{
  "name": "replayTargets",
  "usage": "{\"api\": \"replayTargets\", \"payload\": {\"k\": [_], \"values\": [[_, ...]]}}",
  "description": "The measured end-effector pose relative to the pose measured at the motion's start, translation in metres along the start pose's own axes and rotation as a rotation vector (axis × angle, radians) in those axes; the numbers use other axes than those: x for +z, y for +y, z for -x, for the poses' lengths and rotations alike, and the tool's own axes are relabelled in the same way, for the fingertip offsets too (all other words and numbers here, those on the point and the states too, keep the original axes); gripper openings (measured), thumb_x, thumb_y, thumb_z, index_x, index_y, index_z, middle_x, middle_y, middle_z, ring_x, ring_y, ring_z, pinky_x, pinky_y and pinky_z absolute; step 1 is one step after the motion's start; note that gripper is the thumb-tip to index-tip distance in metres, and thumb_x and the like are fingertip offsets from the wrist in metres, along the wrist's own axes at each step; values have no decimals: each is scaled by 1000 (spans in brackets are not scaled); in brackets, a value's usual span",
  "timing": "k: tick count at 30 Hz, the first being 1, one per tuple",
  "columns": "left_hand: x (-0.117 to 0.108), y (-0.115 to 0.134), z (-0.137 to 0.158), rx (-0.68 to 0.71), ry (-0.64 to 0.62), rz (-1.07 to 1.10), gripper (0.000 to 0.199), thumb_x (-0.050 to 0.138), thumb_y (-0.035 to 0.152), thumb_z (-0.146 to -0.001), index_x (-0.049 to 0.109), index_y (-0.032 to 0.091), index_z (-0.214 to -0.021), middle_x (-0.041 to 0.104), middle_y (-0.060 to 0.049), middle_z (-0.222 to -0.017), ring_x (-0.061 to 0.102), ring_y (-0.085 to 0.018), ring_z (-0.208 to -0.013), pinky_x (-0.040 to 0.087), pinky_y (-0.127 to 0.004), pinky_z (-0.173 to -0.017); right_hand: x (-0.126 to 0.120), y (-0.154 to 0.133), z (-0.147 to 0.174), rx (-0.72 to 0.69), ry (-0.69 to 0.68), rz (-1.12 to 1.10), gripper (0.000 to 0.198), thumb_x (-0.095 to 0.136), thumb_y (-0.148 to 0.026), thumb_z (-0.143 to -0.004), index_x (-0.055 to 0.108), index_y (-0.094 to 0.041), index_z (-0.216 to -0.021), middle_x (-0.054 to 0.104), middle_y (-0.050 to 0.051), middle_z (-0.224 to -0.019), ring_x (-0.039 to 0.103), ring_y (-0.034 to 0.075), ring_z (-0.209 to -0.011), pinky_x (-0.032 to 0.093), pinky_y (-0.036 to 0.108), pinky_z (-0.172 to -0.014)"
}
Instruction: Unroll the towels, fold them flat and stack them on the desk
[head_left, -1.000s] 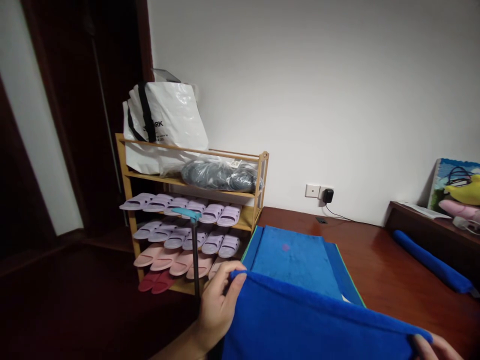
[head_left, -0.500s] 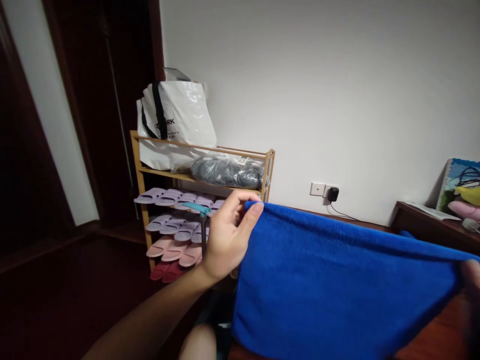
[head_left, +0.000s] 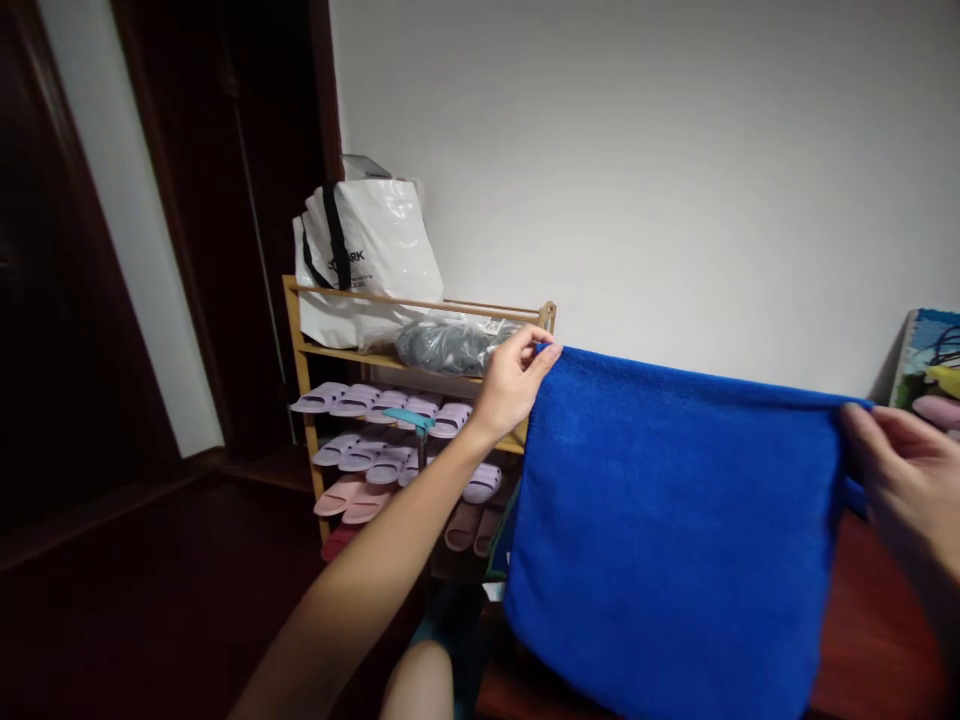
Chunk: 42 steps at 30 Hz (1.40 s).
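Note:
A plain blue towel (head_left: 675, 530) hangs spread out in front of me, its top edge stretched between my two hands. My left hand (head_left: 517, 375) pinches the upper left corner between thumb and fingers. At the upper right corner, my right hand (head_left: 904, 470) is closed on the cloth, slightly lower than the left. The towel's lower edge drops over the reddish-brown wooden surface (head_left: 877, 620), and its bottom runs out of view.
Behind my left arm stands a wooden shoe rack (head_left: 300, 375) with several slippers (head_left: 386, 405). On its top shelf are a white bag (head_left: 390, 235) and plastic-wrapped grey items (head_left: 442, 345). A colourful picture board (head_left: 930, 360) leans at the far right.
Both hands have risen and the towel hangs higher and flatter. My right hand has come further into view. The view has shifted slightly, with the rack now further right.

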<state>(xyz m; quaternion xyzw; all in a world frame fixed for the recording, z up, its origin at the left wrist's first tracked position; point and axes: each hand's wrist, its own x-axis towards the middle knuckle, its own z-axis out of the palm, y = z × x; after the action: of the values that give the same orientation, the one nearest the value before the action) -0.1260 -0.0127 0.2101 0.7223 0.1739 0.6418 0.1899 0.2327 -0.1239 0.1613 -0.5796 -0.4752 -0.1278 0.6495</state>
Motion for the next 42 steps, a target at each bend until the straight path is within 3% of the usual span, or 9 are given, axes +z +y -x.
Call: {"api": "replayTargets", "payload": {"k": [3, 12, 16, 21, 27, 32, 37, 40, 42], "values": [[13, -44, -7, -74, -58, -130, 16, 54, 33, -87, 53, 18, -80, 48, 5, -64, 45, -10, -56, 34, -19, -51, 33, 15, -5, 113, -132, -130, 45, 63, -63, -65, 64, -20, -79, 55, 0, -68, 44, 11, -59, 36, 27, -56], [50, -185, 22, -261, -171, -395, 10, 55, 19, -86, 57, 17, -77, 51, 4, -64, 52, -13, -64, 42, -25, -65, 127, 131, 8, 259, -419, -80, 44, 55, -57, -79, 58, -14, -73, 47, -6, -55, 41, 6, -48, 34, 21, -49], [57, -231, 34, -357, -228, -458, 17, 55, 29, -92, 60, 13, -96, 61, -2, -88, 60, -15, -75, 50, -32, -70, 156, 168, 13, 286, -493, -21, 39, 52, -51, -84, 57, -13, -75, 51, -5, -60, 48, 6, -55, 41, 22, -55], [65, -270, 42, -445, -291, -543, 27, 56, 31, -92, 56, 15, -114, 59, -7, -111, 61, -20, -91, 52, -39, -77, 180, 199, 10, 290, -571, 76, 39, 51, -50, -85, 58, -13, -80, 56, -3, -69, 53, 8, -63, 46, 25, -61], [77, -301, 62, -515, -416, -700, 29, 56, 31, -92, 55, 16, -117, 57, -8, -115, 60, -21, -95, 52, -40, -80, 204, 225, 19, 275, -674, 234, 40, 50, -52, -85, 59, -13, -80, 58, -3, -71, 55, 9, -65, 47, 25, -62], [81, -305, 76, -517, -550, -836, 29, 57, 31, -92, 55, 16, -116, 58, -8, -114, 60, -21, -95, 51, -40, -80, 211, 234, 32, 220, -763, 433, 37, 50, -48, -86, 60, -14, -78, 59, -2, -72, 56, 10, -68, 47, 28, -69], [100, -278, 80, -363, -648, -896, 32, 41, 27, -97, 50, 16, -126, 49, -17, -130, 41, -32, -124, 32, -51, -100, 215, 203, 48, 5, -753, 556, 45, 35, -45, -90, 55, -15, -116, 56, 15, -119, 52, 25, -110, 39, 42, -94], [116, -268, 88, -259, -770, -844, 43, 35, 39, -97, 40, 24, -137, 35, -10, -146, 25, -29, -136, 21, -47, -108, 224, 185, 66, -149, -891, 506, 55, 31, -56, -88, 45, -26, -132, 44, 6, -138, 39, 22, -128, 30, 36, -106], [121, -269, 95, -246, -868, -811, 50, 33, 51, -95, 37, 28, -140, 32, -5, -149, 24, -26, -137, 21, -45, -108, 230, 183, 77, -177, -995, 497, 61, 29, -64, -86, 41, -31, -136, 39, 1, -143, 34, 20, -133, 28, 36, -109]]}}
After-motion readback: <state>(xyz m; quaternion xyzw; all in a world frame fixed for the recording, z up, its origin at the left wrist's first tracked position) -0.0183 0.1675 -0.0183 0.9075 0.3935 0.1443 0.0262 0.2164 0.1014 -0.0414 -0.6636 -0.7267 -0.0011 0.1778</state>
